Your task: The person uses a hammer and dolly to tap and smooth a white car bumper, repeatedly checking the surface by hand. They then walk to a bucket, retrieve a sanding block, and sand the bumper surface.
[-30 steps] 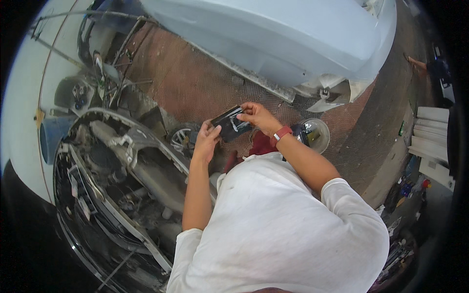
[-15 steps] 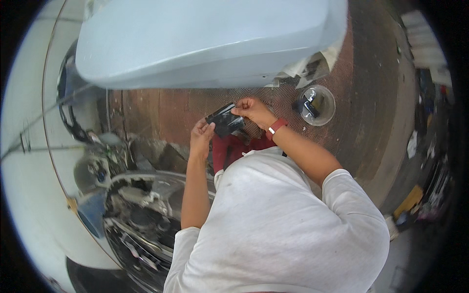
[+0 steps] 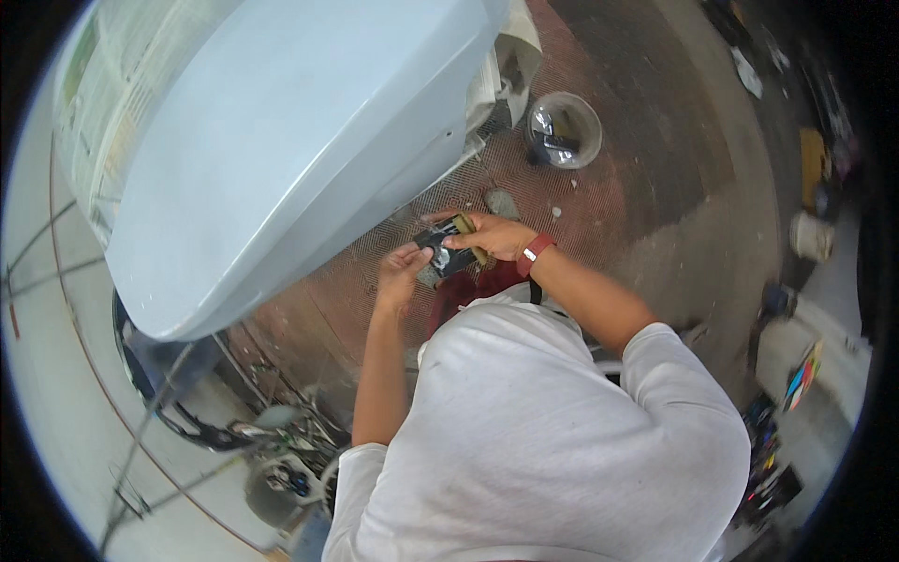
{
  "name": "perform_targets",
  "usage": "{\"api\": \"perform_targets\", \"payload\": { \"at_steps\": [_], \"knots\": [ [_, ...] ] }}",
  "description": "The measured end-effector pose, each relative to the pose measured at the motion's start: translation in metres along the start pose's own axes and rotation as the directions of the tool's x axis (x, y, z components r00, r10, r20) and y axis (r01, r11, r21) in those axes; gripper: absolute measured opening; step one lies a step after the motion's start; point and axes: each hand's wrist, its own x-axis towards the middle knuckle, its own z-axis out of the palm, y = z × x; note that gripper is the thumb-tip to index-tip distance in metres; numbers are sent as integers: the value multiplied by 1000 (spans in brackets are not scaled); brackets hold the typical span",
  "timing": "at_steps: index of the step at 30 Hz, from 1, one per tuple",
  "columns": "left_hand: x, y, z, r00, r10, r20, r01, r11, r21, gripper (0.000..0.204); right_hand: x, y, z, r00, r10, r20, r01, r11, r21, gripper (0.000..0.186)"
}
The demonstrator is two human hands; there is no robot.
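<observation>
Both hands are together in front of my body, below the edge of a large pale blue car-body panel point(image 3: 281, 169). Between them is a sheet of wet-looking black sandpaper point(image 3: 453, 260), shiny on its face. My left hand point(image 3: 398, 273) is closed on the sheet's left edge, fingertips pinching it. My right hand point(image 3: 504, 238), with a red band at the wrist, grips a yellowish-brown sanding block point(image 3: 464, 225) against the sheet, its thumb pressed on the black side. The fingers behind the sheet are partly hidden.
A clear round bucket point(image 3: 590, 131) with dark pieces inside stands on the reddish textured floor point(image 3: 599, 215). Masking paper point(image 3: 517, 61) hangs at the panel's right end. Car parts point(image 3: 290, 426) and a pole lie at the lower left. Clutter lines the right side.
The view has swung round, so the panel now slants and the bucket sits higher. A yellowish block now shows in my right hand with the black sheet; my hands are closer together.
</observation>
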Motion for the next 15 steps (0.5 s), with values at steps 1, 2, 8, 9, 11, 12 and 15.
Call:
{"api": "perform_targets", "payload": {
  "at_steps": [1, 2, 8, 9, 11, 12, 15],
  "knots": [
    [-3, -1, -11, 998, -18, 62, 17, 1000, 19, 39, -2, 2, 12, 997, 72, -22, -71, 996, 48, 50],
    [-8, 3, -19, 997, -34, 67, 33, 999, 13, 49, -4, 3, 21, 989, 139, -42, -135, 987, 86, 49],
    [-36, -40, -144, 994, -105, 11, 103, 943, -318, 79, -2, 52, 42, 756, -147, -637, 366, 903, 226, 48],
    [-37, -55, -171, 992, -123, -31, 100, 911, -400, 78, -6, 48, 44, 710, -189, -679, 449, 864, 229, 49],
    [-43, -67, -216, 982, -152, -113, 80, 873, -482, 76, -7, 36, 50, 600, -307, -739, 586, 798, 144, 51],
    [-45, -68, -233, 976, -163, -144, 74, 871, -485, 76, -6, 28, 54, 529, -385, -757, 638, 768, 55, 52],
    [-25, -73, -273, 927, -231, -294, 23, 821, -571, 70, 2, -15, 86, 313, -505, -804, 674, 715, -187, 56]
  ]
}}
